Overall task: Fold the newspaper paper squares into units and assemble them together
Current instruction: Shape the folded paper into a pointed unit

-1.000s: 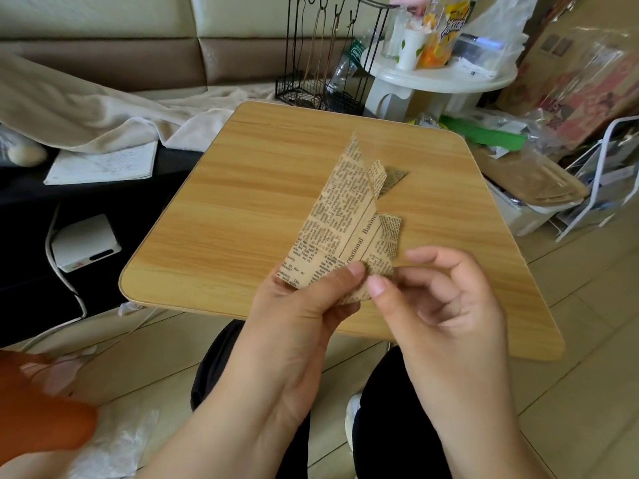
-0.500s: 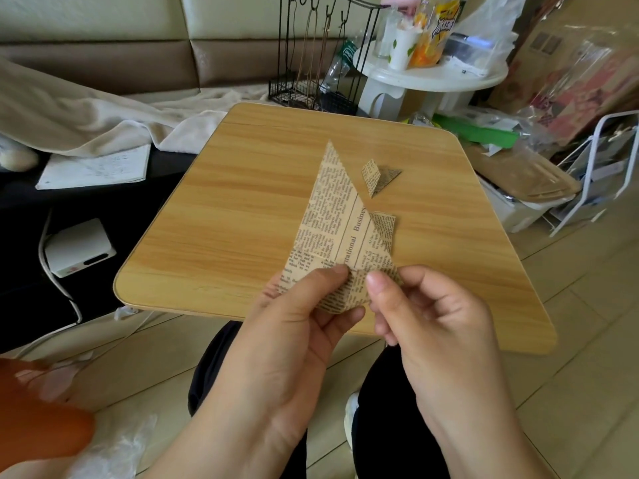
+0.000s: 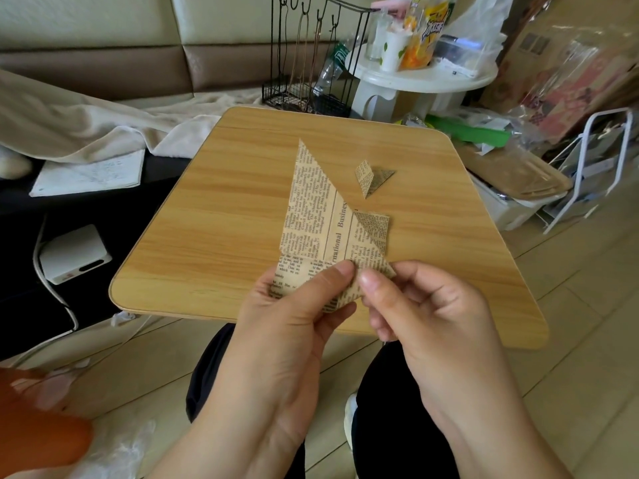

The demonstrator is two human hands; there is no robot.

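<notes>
A folded newspaper piece (image 3: 320,216) stands up over the near part of the wooden table (image 3: 224,209), its long point aimed away from me. My left hand (image 3: 294,326) pinches its lower edge between thumb and fingers. My right hand (image 3: 425,312) pinches the lower right corner beside the left thumb. A small flap sticks out at the piece's right side. A separate small folded newspaper unit (image 3: 372,176) lies on the table beyond the held piece, to its right.
A white round stool (image 3: 425,81) with cups and snack bags and a black wire rack (image 3: 311,63) stand behind the table. A clear-lidded box (image 3: 515,188) sits at the right, a cloth and paper sheet (image 3: 93,174) at the left.
The held piece's upper part has flattened into one long point and now sits clear of the small unit on the table. Both hands kept their pinch on the lower edge.
</notes>
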